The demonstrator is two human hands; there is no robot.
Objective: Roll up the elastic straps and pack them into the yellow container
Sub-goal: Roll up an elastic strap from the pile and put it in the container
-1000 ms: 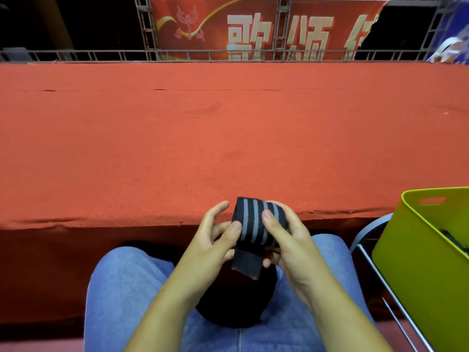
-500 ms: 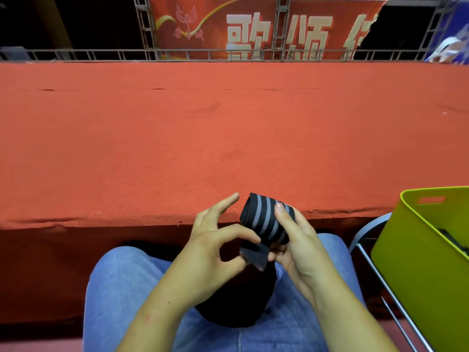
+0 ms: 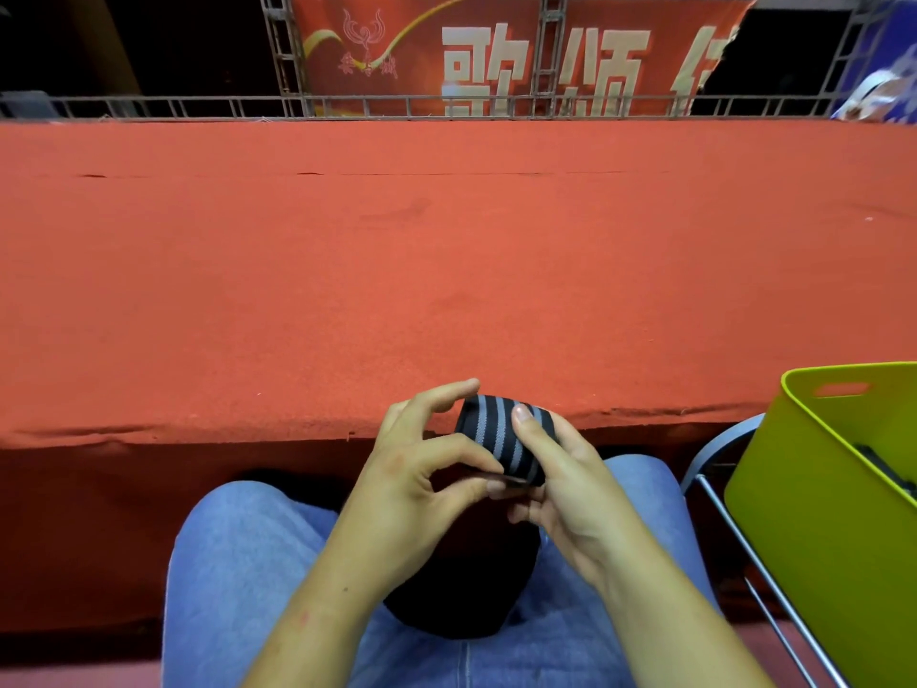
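The black, grey-striped elastic strap (image 3: 501, 441) sat rolled tight, pinched between my left hand (image 3: 422, 469) and right hand (image 3: 560, 484); the yellow container (image 3: 818, 513) stood upright, well apart.

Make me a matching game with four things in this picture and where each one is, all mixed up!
Things:
1. black elastic strap roll with grey stripes
2. yellow plastic container
3. red banner with pale characters
4. blue jeans

Places:
a. far back, behind the metal railing
b. right edge of the view
c. bottom, on the person's legs
d. between the left hand and the right hand

Pairs: 1-d, 2-b, 3-a, 4-c.
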